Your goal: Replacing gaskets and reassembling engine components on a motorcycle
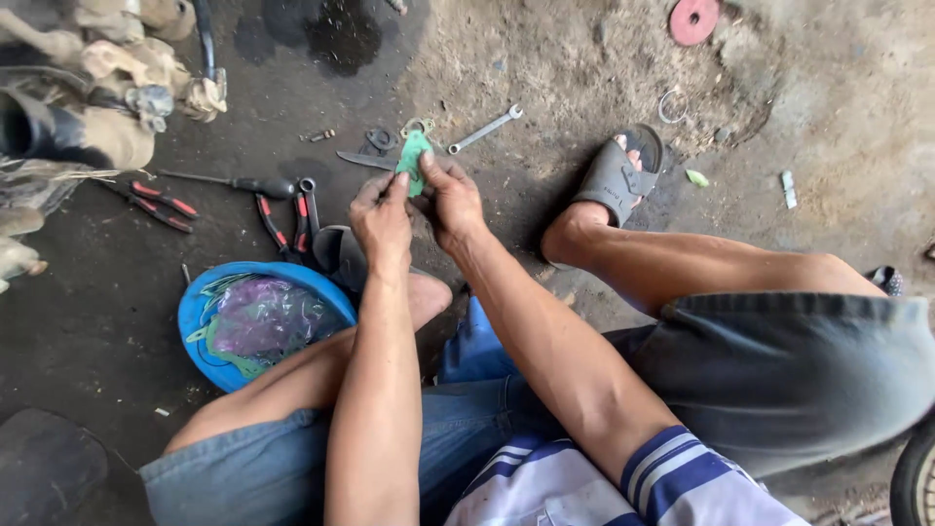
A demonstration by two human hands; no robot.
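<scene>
1. At the far left lies an engine (68, 117), a lumpy metal mass caked in pale dirt, on dark oily ground (88, 321).
2. Beside it lie red-handled pliers (156, 205), a black-handled screwdriver (234, 182) and a second pair of pliers (292, 222), all slim and flat on the ground.
3. A round blue bowl (195, 312) sits by the person's left knee; it holds crumpled clear plastic (268, 317) and thin green gaskets (219, 341).
4. The left hand (382, 219) reaches forward on a straight forearm, knuckles up, its fingers bunched together and pinching the lower edge of the gasket (414, 156).
5. That gasket, a thin, flat, green cut-out, is held upright between both hands, above the ground in front of the knees.
6. The right hand (450, 200) comes in at a slant from the right, wrist bent, thumb and fingers closed on the gasket's right side.
7. Just beyond the hands lie a dark blade (365, 159) and a shiny steel spanner (485, 128).
8. To the right, a foot in a grey rubber sandal (618, 175) rests on gritty, sandy ground.
9. A flat pink disc (693, 19) lies at the top right.
</scene>
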